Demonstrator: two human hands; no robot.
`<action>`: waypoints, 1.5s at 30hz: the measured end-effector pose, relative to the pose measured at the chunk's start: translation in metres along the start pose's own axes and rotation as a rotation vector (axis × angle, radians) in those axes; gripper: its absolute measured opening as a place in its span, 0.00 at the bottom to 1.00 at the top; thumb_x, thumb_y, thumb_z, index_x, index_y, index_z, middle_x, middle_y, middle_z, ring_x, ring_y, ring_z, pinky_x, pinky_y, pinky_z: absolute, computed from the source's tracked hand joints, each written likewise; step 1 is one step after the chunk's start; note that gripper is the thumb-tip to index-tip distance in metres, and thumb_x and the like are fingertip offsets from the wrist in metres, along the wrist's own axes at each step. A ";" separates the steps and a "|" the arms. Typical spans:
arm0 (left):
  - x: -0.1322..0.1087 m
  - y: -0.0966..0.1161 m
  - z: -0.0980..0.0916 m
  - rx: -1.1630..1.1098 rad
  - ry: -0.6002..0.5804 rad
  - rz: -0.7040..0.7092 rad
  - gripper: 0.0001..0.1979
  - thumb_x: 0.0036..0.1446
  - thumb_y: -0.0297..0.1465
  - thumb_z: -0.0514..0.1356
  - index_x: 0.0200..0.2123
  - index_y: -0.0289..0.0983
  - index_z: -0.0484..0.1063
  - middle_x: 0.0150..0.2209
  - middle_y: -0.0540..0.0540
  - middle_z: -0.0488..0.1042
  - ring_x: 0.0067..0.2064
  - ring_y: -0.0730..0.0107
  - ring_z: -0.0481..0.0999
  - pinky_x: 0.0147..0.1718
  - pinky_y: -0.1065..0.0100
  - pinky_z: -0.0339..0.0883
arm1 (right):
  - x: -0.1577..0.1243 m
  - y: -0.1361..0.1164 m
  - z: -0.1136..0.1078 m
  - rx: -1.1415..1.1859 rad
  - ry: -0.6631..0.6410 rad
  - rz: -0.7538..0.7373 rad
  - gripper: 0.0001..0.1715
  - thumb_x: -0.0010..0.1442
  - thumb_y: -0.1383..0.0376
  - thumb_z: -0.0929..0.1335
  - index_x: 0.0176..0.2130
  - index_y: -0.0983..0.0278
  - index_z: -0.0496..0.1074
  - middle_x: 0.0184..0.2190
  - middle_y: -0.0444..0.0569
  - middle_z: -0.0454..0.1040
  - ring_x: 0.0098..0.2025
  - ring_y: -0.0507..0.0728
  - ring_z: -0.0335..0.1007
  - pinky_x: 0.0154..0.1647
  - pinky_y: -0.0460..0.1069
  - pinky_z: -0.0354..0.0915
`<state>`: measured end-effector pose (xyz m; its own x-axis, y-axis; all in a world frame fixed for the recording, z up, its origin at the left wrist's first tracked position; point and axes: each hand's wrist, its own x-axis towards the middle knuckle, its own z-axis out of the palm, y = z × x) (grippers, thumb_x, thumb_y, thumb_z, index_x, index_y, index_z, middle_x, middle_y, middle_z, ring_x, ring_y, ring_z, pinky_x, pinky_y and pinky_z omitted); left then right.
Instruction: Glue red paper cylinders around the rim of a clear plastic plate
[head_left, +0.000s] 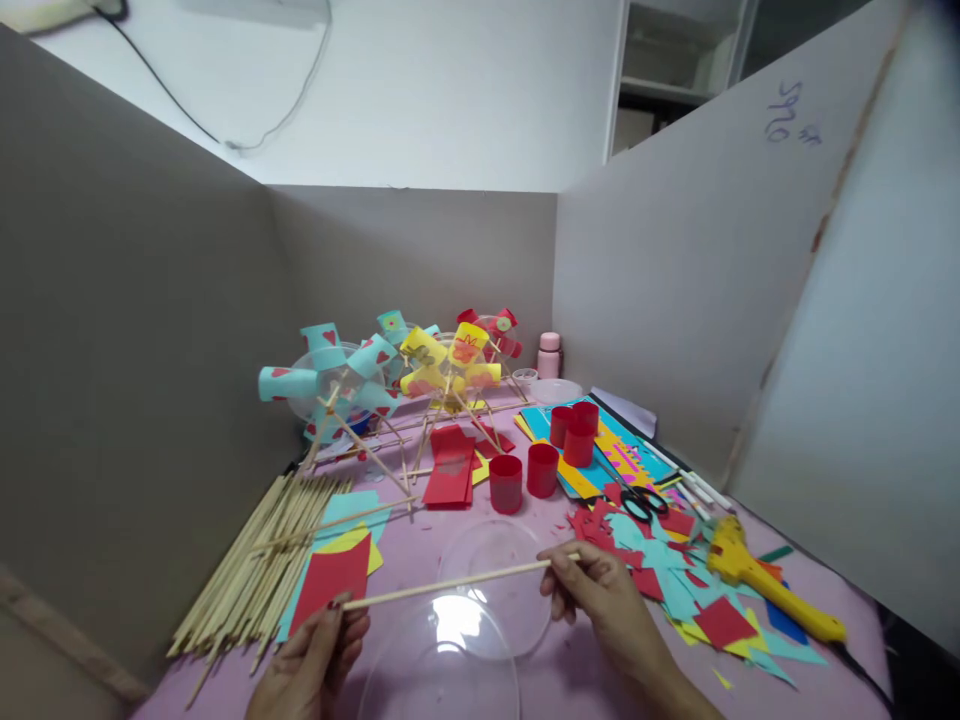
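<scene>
Pink bench [562, 675], slim pale wooden stick [450, 582], pretty straight, held up over some clear discs [401, 680]. Left hand [315, 650] pinches one end, fingers curled; right hand [589, 585] pinches the other.

Wooden stick [450, 584], one: slender, pale, straight; held near both ends, near centre, right end farther.

Two clear round plastic discs [427, 685] overlapped on the pink tabletop [562, 690] (clock centre). Single pale wooden stick [450, 584] spanned above them. Piled wooden sticks [255, 555] lay at 10 o'clock; turquoise and yellow paper wheels [469, 343] stood at 11–12; red open cylinders [543, 470] at 1; red and turquoise paper scraps [667, 565], then yellow plastic glue gun [780, 590], at 3.
</scene>
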<state>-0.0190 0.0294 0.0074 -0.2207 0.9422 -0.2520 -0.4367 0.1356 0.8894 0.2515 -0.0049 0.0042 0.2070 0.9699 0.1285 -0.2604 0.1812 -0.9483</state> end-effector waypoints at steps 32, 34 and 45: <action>-0.010 -0.014 0.005 0.800 -0.326 0.183 0.15 0.42 0.43 0.64 0.21 0.40 0.64 0.21 0.54 0.63 0.25 0.70 0.62 0.26 0.70 0.57 | -0.020 0.013 0.005 -0.813 -0.141 -0.195 0.28 0.64 0.51 0.57 0.44 0.64 0.76 0.21 0.45 0.67 0.25 0.55 0.67 0.31 0.48 0.65; -0.008 -0.006 0.004 0.711 -0.333 0.132 0.19 0.45 0.50 0.61 0.24 0.40 0.62 0.19 0.57 0.61 0.20 0.75 0.58 0.19 0.73 0.53 | -0.019 0.012 0.004 -0.760 -0.111 -0.169 0.28 0.63 0.49 0.58 0.46 0.63 0.76 0.20 0.44 0.67 0.24 0.55 0.67 0.29 0.47 0.65; -0.021 0.037 0.026 0.128 -0.114 0.196 0.23 0.41 0.47 0.68 0.30 0.40 0.62 0.15 0.62 0.63 0.13 0.84 0.55 0.12 0.81 0.46 | -0.013 0.025 -0.007 -0.683 -0.349 -0.054 0.20 0.57 0.49 0.65 0.32 0.57 0.80 0.27 0.49 0.79 0.31 0.60 0.74 0.30 0.47 0.69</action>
<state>-0.0082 0.0230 0.0554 -0.1876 0.9817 -0.0322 -0.2799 -0.0220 0.9598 0.2495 -0.0141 -0.0230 -0.1359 0.9783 0.1564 0.4054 0.1990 -0.8922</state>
